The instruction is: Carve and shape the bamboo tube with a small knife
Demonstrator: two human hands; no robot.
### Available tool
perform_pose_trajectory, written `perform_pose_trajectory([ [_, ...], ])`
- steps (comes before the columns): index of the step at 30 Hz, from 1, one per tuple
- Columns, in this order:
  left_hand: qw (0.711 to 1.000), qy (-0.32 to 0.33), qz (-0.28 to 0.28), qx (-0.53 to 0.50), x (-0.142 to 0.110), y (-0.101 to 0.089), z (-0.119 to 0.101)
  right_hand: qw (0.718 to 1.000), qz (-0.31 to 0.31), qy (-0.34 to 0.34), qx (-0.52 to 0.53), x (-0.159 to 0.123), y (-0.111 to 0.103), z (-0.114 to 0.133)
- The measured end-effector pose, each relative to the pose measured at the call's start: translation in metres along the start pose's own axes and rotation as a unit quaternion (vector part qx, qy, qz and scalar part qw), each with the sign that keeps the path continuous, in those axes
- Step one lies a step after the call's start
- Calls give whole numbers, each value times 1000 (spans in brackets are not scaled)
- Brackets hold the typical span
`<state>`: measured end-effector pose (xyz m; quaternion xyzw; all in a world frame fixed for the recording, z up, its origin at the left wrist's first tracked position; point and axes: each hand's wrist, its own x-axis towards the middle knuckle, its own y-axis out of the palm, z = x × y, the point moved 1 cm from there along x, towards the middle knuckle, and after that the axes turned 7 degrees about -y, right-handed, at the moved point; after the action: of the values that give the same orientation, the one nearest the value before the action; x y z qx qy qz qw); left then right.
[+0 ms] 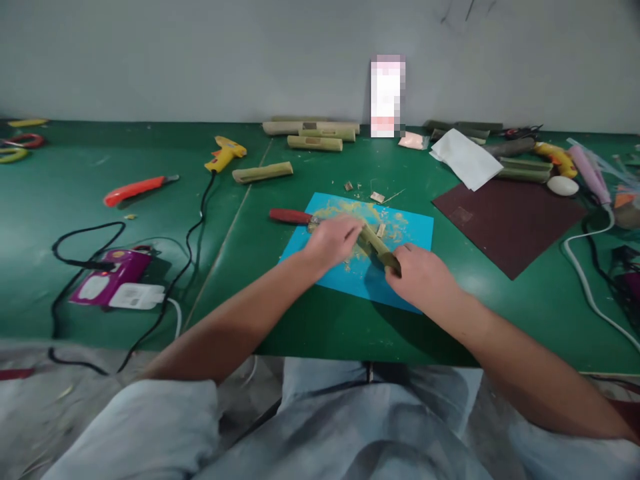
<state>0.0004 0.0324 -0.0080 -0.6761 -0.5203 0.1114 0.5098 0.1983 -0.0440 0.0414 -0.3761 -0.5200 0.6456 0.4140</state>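
A short greenish bamboo tube (pixel 376 245) slants above the blue sheet (pixel 423 235). Around its near end my right hand (pixel 425 273) is closed. My left hand (pixel 334 240) is closed too, its fingers curled in a pinch at the tube's far end; the fingertips are partly hidden. Just beyond the left hand lies a tool with a red handle (pixel 290 216), and the hand covers part of it. Pale sawdust (pixel 397 220) and small bamboo chips (pixel 377 197) are scattered on and behind the sheet.
Several bamboo pieces (pixel 315 143) lie along the wall. To the left are a yellow glue gun (pixel 225 155), a red-orange utility knife (pixel 137 191) and a purple power strip (pixel 113 277) with loose cords. Dark brown sandpaper (pixel 510 227) and white paper (pixel 467 160) lie to the right.
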Motion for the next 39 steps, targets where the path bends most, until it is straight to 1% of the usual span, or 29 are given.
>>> perform_pose_trajectory([
  [1,1000,13,26,-10,0,1,1,1000,2,-3,0,0,0,0],
  [3,998,29,58,-22,-1,2,2,1000,6,-4,3,0,0,-1],
  [6,1000,-10,13,3,0,1,7,1000,8,4,7,0,0,-1],
  [7,1000,-12,14,8,0,1,8,1000,9,4,9,0,0,-1],
  [9,999,7,48,5,1,0,8,1000,12,0,12,0,-1,-1],
  [10,998,11,55,4,1,-1,7,1000,14,0,13,0,-1,-1],
  [13,1000,-4,30,9,2,-3,6,1000,15,7,8,0,-1,0],
  [17,999,15,46,-13,2,-3,7,1000,16,3,12,1,-1,0],
  [19,1000,3,13,-11,2,-5,9,1000,18,3,14,1,0,0],
  [21,1000,-5,3,-6,1,-5,10,1000,16,4,12,1,0,-1],
  [23,999,5,38,-8,0,-4,9,1000,12,0,11,1,0,-1],
  [24,999,7,45,-7,-1,-4,8,1000,11,-2,12,1,0,-1],
  [27,999,-8,29,13,-2,-5,5,1000,12,5,11,1,1,-1],
  [30,998,-4,60,26,-3,-4,3,1000,12,0,12,1,1,-1],
  [31,998,-6,60,28,-3,-4,2,1000,12,0,13,1,1,-1],
  [34,999,-11,34,40,-4,-3,-2,1000,14,7,15,1,1,-2],
  [35,998,-5,36,41,-4,-2,-3,1000,15,7,14,1,1,-2],
  [38,997,23,76,20,-5,1,-8,1000,8,1,11,1,2,-2],
  [39,998,10,61,20,-5,0,-8,1000,7,2,12,1,2,-2],
])
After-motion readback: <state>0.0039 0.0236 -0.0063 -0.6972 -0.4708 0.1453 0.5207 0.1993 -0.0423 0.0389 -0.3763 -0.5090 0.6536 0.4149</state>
